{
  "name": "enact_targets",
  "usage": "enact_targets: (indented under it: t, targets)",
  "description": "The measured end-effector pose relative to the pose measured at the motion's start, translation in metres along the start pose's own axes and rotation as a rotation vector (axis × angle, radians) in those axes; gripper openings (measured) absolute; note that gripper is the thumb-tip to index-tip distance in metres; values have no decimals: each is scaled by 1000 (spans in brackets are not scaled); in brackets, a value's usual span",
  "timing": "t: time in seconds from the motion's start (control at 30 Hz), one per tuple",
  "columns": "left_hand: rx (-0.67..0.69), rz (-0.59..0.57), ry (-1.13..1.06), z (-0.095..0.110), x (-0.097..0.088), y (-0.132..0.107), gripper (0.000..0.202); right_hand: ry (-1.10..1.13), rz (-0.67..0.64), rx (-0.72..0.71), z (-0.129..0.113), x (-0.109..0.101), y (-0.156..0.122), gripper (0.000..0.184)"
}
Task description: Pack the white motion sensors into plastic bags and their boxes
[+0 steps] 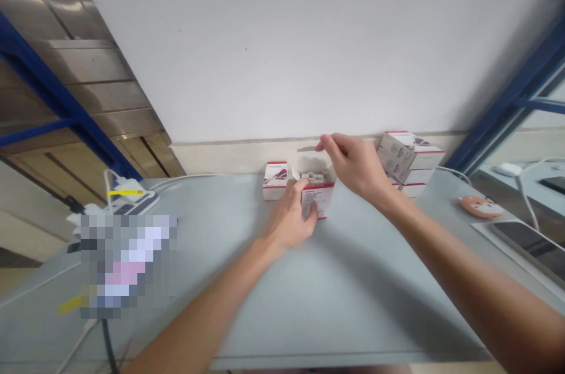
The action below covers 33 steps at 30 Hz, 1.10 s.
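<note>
A small white carton (318,200) with a red edge and printed text stands upright on the grey table, its top flaps raised. Inside its mouth a whitish part (312,177) shows. My left hand (291,215) grips this carton at its left side and front, thumb on the printed face. Above the carton's right side is my right hand (353,165), fingers curled together beside the raised back flap (309,160). Whether those fingers pinch the flap or some small item is hidden. Just left of the carton sits a similar white-and-red box (276,180).
Behind my right hand several similar boxes (419,156) are stacked, one tilted. At the right lie an orange animal-faced object (481,206) and a dark-screened device (529,244). A power strip (139,200) with cables and a blurred-out item (132,262) occupy the left. A white wall (273,56) rises behind.
</note>
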State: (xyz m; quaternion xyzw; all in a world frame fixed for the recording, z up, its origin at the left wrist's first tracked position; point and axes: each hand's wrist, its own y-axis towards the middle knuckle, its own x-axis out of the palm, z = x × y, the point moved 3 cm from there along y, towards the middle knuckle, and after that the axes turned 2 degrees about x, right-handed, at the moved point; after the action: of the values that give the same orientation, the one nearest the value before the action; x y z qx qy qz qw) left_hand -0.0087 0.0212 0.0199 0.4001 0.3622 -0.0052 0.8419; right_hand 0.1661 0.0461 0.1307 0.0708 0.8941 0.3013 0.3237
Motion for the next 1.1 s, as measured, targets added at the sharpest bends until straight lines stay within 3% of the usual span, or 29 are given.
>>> enact_targets:
  t: [0.2,0.37,0.53,0.63,0.77,0.93,1.1]
  targets:
    - [-9,-83,63,5,-3,3,65,-46,81,-93,-13,25,11,58]
    - [-68,-138,150,7,-6,6,59,-290,19,-238,-8,40,7,51]
    - [-58,-135,102,9,-7,5,66,-139,-1,-278,14,21,-14,53]
    - [-59,-124,82,9,-6,5,64,-141,10,-312,23,4,-26,40]
    - [-49,-124,74,10,-6,4,63,-217,-107,-336,31,-3,-37,28]
    - [-69,-106,75,10,-7,5,62,-217,-138,-245,35,-2,-39,31]
    - [-67,-112,95,12,-8,6,63,-80,-155,-129,34,-1,-37,17]
